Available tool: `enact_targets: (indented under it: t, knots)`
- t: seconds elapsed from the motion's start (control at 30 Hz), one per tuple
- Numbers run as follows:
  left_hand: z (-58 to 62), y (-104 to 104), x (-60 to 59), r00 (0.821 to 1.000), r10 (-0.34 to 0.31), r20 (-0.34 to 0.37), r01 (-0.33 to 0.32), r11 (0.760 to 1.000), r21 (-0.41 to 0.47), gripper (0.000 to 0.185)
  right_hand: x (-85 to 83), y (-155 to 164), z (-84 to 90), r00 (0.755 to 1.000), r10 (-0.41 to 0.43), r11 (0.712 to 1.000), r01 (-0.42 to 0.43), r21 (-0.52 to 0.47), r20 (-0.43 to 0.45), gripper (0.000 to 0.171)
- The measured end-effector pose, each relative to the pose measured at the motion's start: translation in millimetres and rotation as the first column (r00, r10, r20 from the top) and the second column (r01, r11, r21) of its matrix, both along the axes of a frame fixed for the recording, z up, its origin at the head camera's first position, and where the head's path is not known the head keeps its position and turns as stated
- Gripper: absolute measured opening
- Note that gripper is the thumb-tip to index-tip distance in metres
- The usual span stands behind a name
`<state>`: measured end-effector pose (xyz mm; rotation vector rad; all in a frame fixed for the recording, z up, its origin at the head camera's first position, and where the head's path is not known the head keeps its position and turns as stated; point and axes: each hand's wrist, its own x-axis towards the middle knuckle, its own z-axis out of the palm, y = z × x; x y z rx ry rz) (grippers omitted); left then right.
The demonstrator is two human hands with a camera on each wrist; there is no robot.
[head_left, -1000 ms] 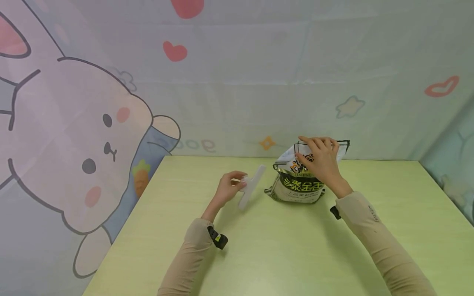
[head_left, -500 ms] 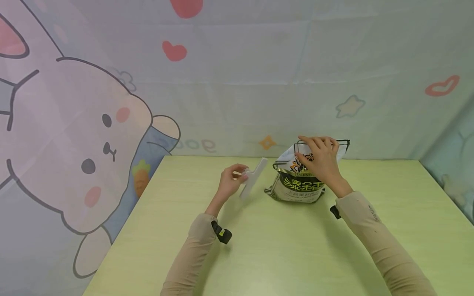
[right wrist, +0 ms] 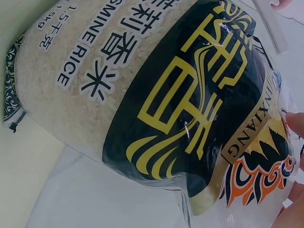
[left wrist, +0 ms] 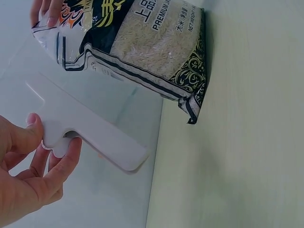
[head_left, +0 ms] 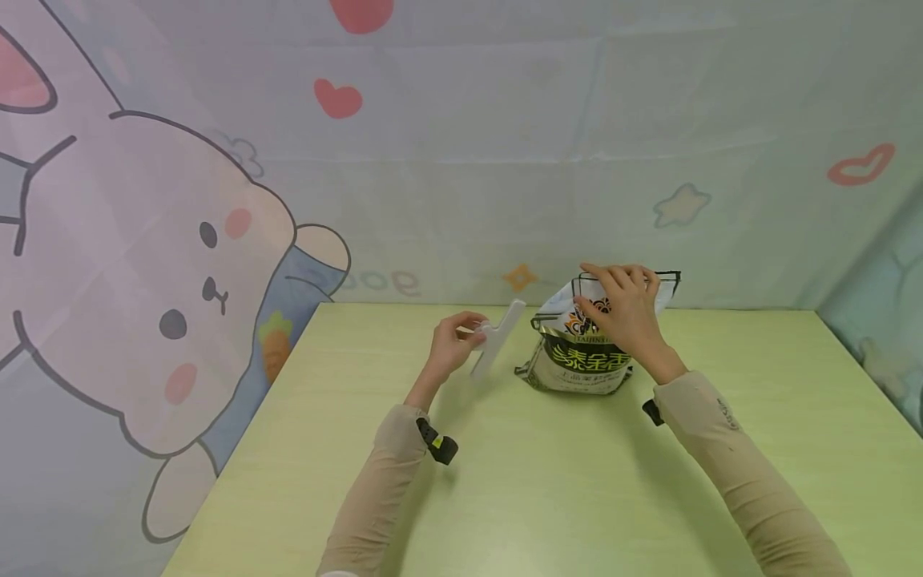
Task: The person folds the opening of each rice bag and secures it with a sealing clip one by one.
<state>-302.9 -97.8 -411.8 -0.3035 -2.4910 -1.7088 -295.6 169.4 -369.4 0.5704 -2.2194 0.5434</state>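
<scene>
A clear-and-black bag of jasmine rice stands upright on the table, its white upper part leaning back. My right hand grips that upper part, thumb in front and fingers over the top. To the left of the bag, my left hand pinches the handle of a white plastic bag clip between thumb and fingers. The clip's long bar is held in the air at a slant, apart from the bag. Rice grains and printed lettering show through the bag in the right wrist view.
The light green table ends at a back edge just behind the bag. A cloth backdrop with a cartoon rabbit, hearts and stars hangs behind it. Each wrist carries a small black camera.
My left hand has moved up and a little to the right, away from me, carrying the clip closer to the bag's upper part. The right hand and the bag have stayed in place.
</scene>
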Motion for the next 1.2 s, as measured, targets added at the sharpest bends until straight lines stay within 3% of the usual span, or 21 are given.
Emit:
enact_targets:
  t: [0.8,1.2]
  knots:
    - [-4.3,13,-12.5,0.989,0.002,-0.147,-0.007,0.999,-0.032,0.020,-1.4,-1,0.1,1.000,0.007,1.000,-0.007,0.004,-0.003,0.048]
    - [-8.1,22,-16.1,0.990,0.000,-0.138,-0.006,0.999,-0.044,0.021,0.3,-2,0.8,1.000,0.005,1.000,-0.005,0.002,0.000,0.047]
